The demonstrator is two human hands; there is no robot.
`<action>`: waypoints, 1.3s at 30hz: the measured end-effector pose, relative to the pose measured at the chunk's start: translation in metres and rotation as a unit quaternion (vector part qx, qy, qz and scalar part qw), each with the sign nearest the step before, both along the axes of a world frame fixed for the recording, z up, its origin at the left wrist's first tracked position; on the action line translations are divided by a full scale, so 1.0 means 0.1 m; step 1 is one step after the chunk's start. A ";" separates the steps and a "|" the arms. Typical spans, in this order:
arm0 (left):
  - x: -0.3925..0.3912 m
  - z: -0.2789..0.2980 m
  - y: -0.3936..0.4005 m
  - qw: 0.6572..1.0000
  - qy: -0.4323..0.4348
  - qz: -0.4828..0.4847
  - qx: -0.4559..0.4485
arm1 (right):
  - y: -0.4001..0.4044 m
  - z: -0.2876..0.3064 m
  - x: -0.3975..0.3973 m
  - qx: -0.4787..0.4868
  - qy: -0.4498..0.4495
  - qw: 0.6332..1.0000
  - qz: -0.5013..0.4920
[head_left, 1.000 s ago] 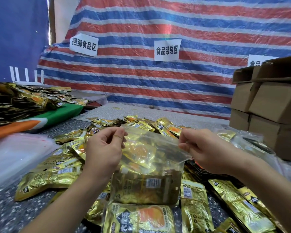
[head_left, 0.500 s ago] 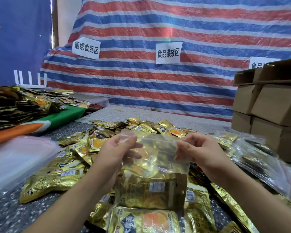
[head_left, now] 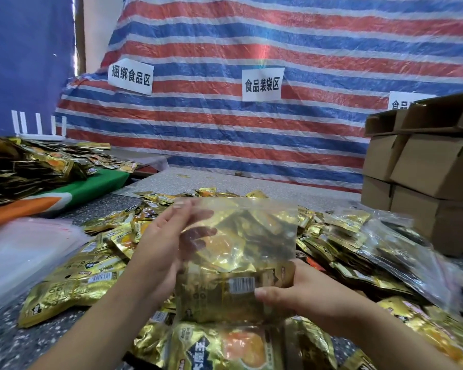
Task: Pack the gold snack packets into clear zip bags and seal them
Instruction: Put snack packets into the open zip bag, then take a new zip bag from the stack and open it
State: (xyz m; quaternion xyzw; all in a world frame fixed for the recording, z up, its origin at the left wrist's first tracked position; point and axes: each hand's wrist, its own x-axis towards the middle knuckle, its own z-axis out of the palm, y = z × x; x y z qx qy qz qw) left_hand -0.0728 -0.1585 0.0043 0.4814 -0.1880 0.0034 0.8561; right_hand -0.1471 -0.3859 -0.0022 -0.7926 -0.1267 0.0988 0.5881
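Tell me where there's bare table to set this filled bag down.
Bare table lies behind the packet pile, up to the tarp; another strip lies near left. Around the bag, both hands and the right-side bags, it's crowded.

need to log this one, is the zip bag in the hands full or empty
Filled: gold snack packets show through the clear zip bag, held between the left hand and right hand. Whether the zip is sealed cannot be told.

The filled zip bag (head_left: 238, 252) sits upright between both hands, above the loose snack packets (head_left: 91, 276) spread on the table (head_left: 0, 340). Stacked cartons (head_left: 425, 169) stand at the right, before the tarp (head_left: 251, 134); packed bags (head_left: 401, 252) lie before the cartons.
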 end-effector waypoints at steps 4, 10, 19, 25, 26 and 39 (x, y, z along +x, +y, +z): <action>0.02 0.02 0.03 0.997 0.007 0.067 -0.023 | -0.07 0.02 0.03 0.094 0.008 0.993 -0.068; 0.03 -0.03 -0.02 0.992 0.029 0.110 0.052 | -0.41 0.30 0.22 0.356 -0.020 0.897 -0.263; 0.07 -0.07 -0.02 0.989 0.044 0.102 0.099 | -1.21 0.43 0.48 0.581 -0.040 0.709 -0.397; 0.08 -0.11 -0.03 0.988 0.046 0.095 0.112 | -1.38 0.29 0.48 0.553 0.035 0.712 -0.431; 0.08 -0.11 -0.03 0.988 0.046 0.094 0.113 | -1.39 0.28 0.47 0.553 0.030 0.710 -0.435; 0.07 -0.13 -0.07 0.984 0.050 0.096 0.142 | -0.97 0.36 0.35 0.403 0.057 0.831 -0.379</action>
